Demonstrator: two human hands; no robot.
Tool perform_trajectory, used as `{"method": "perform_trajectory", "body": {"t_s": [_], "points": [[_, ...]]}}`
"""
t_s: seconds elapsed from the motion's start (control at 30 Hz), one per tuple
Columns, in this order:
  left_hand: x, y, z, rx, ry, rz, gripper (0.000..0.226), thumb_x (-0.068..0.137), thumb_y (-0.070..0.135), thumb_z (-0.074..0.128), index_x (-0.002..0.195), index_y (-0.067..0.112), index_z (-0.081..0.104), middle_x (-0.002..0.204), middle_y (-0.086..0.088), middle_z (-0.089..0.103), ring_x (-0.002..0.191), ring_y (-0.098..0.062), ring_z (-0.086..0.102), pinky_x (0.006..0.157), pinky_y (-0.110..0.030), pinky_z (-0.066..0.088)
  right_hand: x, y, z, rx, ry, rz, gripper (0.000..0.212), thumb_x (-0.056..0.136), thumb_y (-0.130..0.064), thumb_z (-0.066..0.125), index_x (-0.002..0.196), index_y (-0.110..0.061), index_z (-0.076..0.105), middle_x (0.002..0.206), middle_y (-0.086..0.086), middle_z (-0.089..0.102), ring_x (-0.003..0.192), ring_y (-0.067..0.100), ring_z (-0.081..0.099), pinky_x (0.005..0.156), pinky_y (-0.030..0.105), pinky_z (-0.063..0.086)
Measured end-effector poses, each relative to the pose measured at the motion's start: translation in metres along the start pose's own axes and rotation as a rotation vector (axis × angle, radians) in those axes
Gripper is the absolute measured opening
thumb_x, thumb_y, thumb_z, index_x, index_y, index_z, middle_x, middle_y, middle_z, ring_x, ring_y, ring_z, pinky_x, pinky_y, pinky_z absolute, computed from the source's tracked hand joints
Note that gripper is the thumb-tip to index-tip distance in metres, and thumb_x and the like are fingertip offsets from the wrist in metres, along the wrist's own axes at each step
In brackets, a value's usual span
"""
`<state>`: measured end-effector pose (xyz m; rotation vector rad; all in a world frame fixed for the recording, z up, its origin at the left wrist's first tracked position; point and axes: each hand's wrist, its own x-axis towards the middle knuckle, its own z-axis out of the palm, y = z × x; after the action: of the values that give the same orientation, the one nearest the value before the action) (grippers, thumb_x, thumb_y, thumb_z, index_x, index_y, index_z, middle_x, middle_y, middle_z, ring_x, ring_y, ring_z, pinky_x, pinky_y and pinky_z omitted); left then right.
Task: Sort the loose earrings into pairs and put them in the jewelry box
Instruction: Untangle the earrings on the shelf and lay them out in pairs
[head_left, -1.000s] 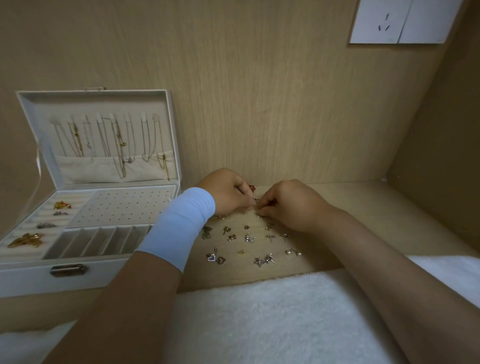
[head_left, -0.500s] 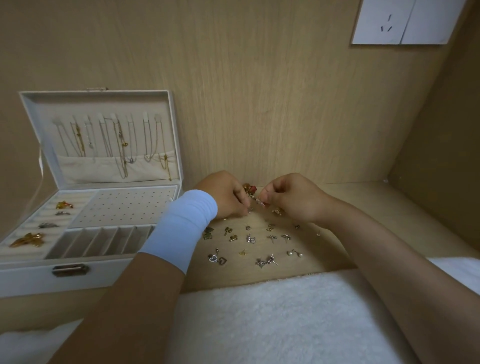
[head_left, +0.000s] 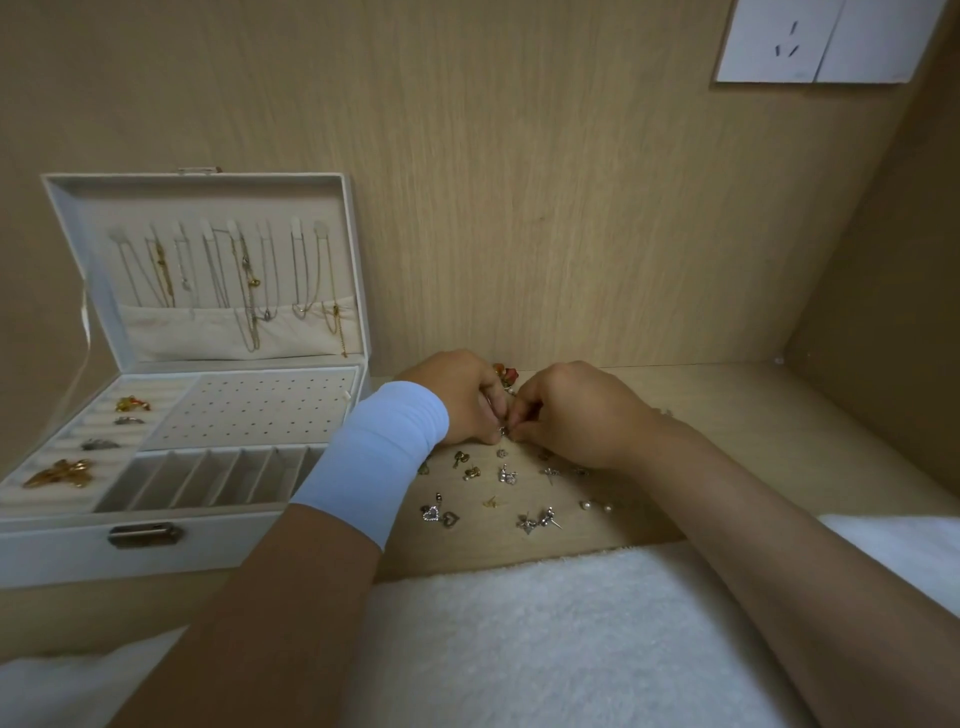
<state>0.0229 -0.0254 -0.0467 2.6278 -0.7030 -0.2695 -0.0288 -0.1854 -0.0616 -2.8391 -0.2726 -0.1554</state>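
Several small loose earrings (head_left: 506, 475) lie in rows on the wooden desk, among them heart-shaped ones (head_left: 439, 515) and a pearl pair (head_left: 595, 505). My left hand (head_left: 457, 397), with a pale blue wrist band, and my right hand (head_left: 576, 415) meet above the far row. Their fingertips pinch one small silver earring (head_left: 503, 430) between them. A red and orange earring (head_left: 506, 373) shows just behind the fingers. The white jewelry box (head_left: 67, 551) stands open at the left, with a perforated stud panel (head_left: 249, 410) and slotted compartments (head_left: 218, 475).
Necklaces (head_left: 244, 280) hang inside the box lid. Gold and silver brooches (head_left: 60, 473) sit in the box's ring rolls. A white fluffy towel (head_left: 519, 639) covers the near edge. The wooden back wall carries a white socket (head_left: 826, 41); a side wall closes the right.
Both hands lifted slightly half a second ago and have come back down to the far row. They now pinch a small silver earring together.
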Motion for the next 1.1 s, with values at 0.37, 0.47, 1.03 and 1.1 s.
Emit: {"method": "perform_trajectory", "body": {"t_s": [0.37, 0.47, 1.03, 1.1], "points": [[-0.015, 0.006, -0.022, 0.016, -0.086, 0.023, 0.018, 0.078, 0.019, 0.076, 0.092, 0.029, 0.071, 0.085, 0.013, 0.069, 0.082, -0.008, 0.066, 0.086, -0.030, 0.055, -0.008, 0.013, -0.035, 0.190, 0.012, -0.014, 0.013, 0.085, -0.018, 0.074, 0.084, -0.031, 0.075, 0.080, -0.023, 0.066, 0.075, -0.010, 0.059, 0.070, 0.009, 0.041], [-0.022, 0.013, -0.019, 0.060, -0.199, 0.036, 0.018, 0.071, 0.028, 0.083, 0.087, 0.033, 0.076, 0.076, 0.021, 0.067, 0.083, -0.004, 0.067, 0.088, -0.031, 0.056, -0.015, 0.012, -0.047, 0.202, -0.160, -0.016, 0.007, 0.080, -0.023, 0.079, 0.082, -0.030, 0.078, 0.075, -0.020, 0.069, 0.066, -0.012, 0.058, 0.063, 0.006, 0.040], [-0.017, 0.005, -0.016, -0.075, -0.248, 0.088, 0.006, 0.082, 0.024, 0.077, 0.085, 0.029, 0.077, 0.087, -0.011, 0.075, 0.060, -0.012, 0.065, 0.076, -0.037, 0.060, -0.017, 0.009, -0.043, 0.372, -0.306, -0.007, 0.011, 0.087, -0.022, 0.073, 0.077, -0.024, 0.079, 0.072, -0.013, 0.074, 0.064, 0.001, 0.055, 0.070, 0.025, 0.048], [-0.018, 0.004, -0.017, -0.105, -0.260, 0.084, 0.007, 0.084, 0.021, 0.075, 0.088, 0.026, 0.076, 0.087, -0.010, 0.076, 0.061, -0.012, 0.066, 0.074, -0.032, 0.058, -0.018, 0.013, -0.042, 0.433, -0.312, 0.007, 0.006, 0.085, -0.023, 0.076, 0.080, -0.024, 0.079, 0.080, -0.009, 0.077, 0.075, 0.006, 0.059, 0.081, 0.029, 0.049]]}}
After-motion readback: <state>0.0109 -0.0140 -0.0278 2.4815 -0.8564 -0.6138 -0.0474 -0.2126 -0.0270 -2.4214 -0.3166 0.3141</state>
